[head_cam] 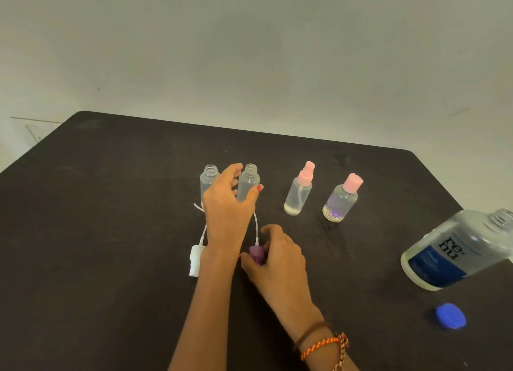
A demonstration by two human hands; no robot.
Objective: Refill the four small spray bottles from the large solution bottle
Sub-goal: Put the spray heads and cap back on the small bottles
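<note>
Four small clear bottles stand in a row on the dark table point(111, 232). The two on the left are uncapped: one point(208, 180) is partly hidden behind my left hand point(227, 207), which wraps the other open bottle point(249, 183) between thumb and fingers. My right hand point(277, 265) pinches a purple spray cap point(255, 255) that lies on the table with its tube pointing away. A white spray cap point(195, 259) lies to the left of my left wrist. Further right stand a pink-sprayer bottle point(299, 193) and a pink-capped bottle point(341, 200). The large solution bottle point(455, 251) stands uncapped at the right edge.
A blue cap point(450, 316) lies on the table in front of the large bottle. A pale wall runs behind the table's far edge. My right wrist wears braided bracelets.
</note>
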